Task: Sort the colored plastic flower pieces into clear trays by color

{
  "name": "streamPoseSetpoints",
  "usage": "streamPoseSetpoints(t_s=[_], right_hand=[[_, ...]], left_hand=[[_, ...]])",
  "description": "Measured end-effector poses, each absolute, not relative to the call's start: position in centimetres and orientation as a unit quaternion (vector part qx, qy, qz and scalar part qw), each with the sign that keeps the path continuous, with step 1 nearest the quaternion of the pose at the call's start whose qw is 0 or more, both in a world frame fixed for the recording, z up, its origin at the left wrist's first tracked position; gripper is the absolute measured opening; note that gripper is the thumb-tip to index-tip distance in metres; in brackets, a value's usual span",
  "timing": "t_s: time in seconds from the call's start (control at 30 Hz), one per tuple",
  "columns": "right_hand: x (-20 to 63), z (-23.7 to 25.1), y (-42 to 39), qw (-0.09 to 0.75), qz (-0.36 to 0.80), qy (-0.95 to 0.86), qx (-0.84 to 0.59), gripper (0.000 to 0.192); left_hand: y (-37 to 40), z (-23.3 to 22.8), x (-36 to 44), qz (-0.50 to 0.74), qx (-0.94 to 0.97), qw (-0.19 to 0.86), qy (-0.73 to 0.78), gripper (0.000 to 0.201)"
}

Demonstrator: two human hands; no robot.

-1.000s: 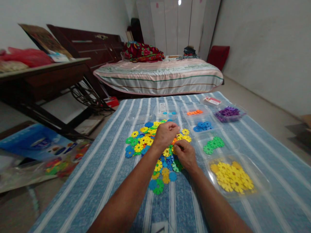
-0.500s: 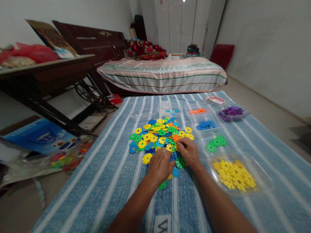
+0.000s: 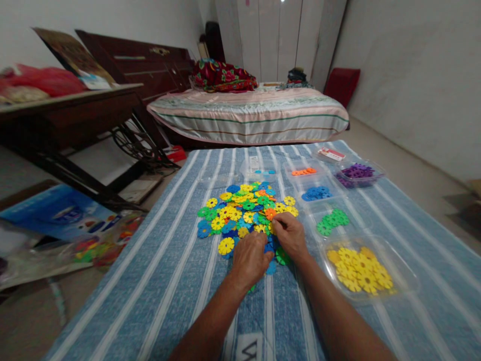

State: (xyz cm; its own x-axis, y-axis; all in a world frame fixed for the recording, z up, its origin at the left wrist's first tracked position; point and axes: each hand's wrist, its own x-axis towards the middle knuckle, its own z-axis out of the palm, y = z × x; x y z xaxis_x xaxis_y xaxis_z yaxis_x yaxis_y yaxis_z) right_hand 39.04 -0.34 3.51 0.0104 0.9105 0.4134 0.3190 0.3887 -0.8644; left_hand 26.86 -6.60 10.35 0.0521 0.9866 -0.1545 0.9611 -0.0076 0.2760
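On near edge of disc pile: left hand, right hand barely moved, fingers curled; grasp unclear.

A pile of flower-shaped discs in smooth, slightly glossy plastic lies on a striped blue cloth with a matt, woven look; beside it, shallow trays of clear, shiny plastic hold more discs; the left hand and right hand are bare skin; behind, a dark wooden table has a dull polish; the bed wears smooth striped fabric with a soft sheen; the walls look matt.
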Motion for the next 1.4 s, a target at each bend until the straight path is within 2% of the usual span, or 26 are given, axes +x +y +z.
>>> streamPoseSetpoints(t_s=[0.07, 0.3, 0.47, 0.57, 0.67, 0.8, 0.87, 1.07, 1.23, 1.4], right_hand=[[39.0, 3.5, -0.3, 0.525, 0.28, -0.646, -0.478, 0.018], [38.9, 3.2, -0.1, 0.523, 0.272, -0.648, -0.482, 0.016], [38.9, 2.8, 0.0, 0.528, 0.274, -0.645, -0.479, 0.015], [38.8, 2.7, 0.1, 0.537, 0.275, -0.637, -0.48, 0.015], [38.8, 2.9, 0.0, 0.531, 0.282, -0.641, -0.477, 0.017], [38.9, 3.2, 0.0, 0.526, 0.285, -0.638, -0.484, 0.018], [38.9, 3.3, -0.1, 0.524, 0.288, -0.639, -0.484, 0.018], [39.0, 3.3, -0.1, 0.526, 0.29, -0.633, -0.488, 0.017], [39.0, 3.2, -0.1, 0.531, 0.295, -0.633, -0.48, 0.018], [39.0, 3.2, -0.2, 0.533, 0.294, -0.63, -0.482, 0.018]], left_hand=[[-6.5, 10.3, 26.3, 0.076, 0.691, 0.203, 0.69, 0.004], [-5.1, 11.5, 23.9, 0.224, 0.633, 0.357, 0.65, 0.02], [-1.3, 14.5, 26.4, 0.3, 0.595, 0.406, 0.625, 0.016], [1.6, 16.7, 29.4, 0.383, 0.555, 0.451, 0.585, 0.006], [3.3, 17.7, 31.2, 0.406, 0.554, 0.438, 0.58, 0.016], [2.3, 15.7, 30.1, 0.385, 0.573, 0.402, 0.601, 0.004], [0.8, 14.0, 28.7, 0.36, 0.587, 0.375, 0.62, 0.008], [-3.5, 11.1, 26.5, 0.14, 0.661, 0.209, 0.707, 0.018], [-4.9, 11.3, 27.6, 0.025, 0.655, 0.178, 0.734, 0.024], [-5.0, 10.6, 28.4, 0.009, 0.653, 0.167, 0.738, 0.022]])
